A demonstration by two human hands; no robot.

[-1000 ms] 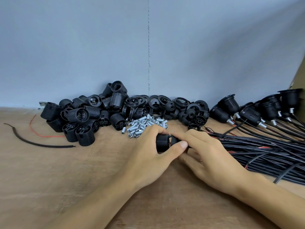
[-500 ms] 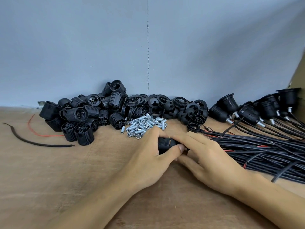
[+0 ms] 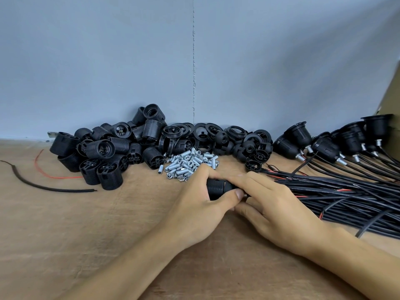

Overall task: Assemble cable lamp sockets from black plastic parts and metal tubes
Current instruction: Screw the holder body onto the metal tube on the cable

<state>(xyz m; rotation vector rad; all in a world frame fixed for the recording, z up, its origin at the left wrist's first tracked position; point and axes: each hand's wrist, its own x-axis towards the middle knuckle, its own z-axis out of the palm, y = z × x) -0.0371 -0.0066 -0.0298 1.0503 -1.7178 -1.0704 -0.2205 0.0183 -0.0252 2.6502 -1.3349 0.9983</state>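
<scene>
Left hand (image 3: 194, 211) and right hand (image 3: 279, 210) both gripping one ribbed black socket (image 3: 217, 187) low over the worktop (image 3: 65, 230), loose metal tubes (image 3: 189, 162) just behind, black parts heap (image 3: 112, 148) rear left, cable bundle (image 3: 350, 195) right

- Soft, even light is falling from overhead, keeping the pale blue-grey wall (image 3: 108, 61) bright with no hot spots.
- Faint shadows are sitting under the heap of black ribbed plastic socket shells (image 3: 108, 152).
- The pile of shiny silver metal tubes (image 3: 190, 162) is catching small glints.
- Wide-angle lens is bending the brown wooden tabletop (image 3: 65, 234) at the edges.
- Focus is staying pretty sharp throughout.
</scene>
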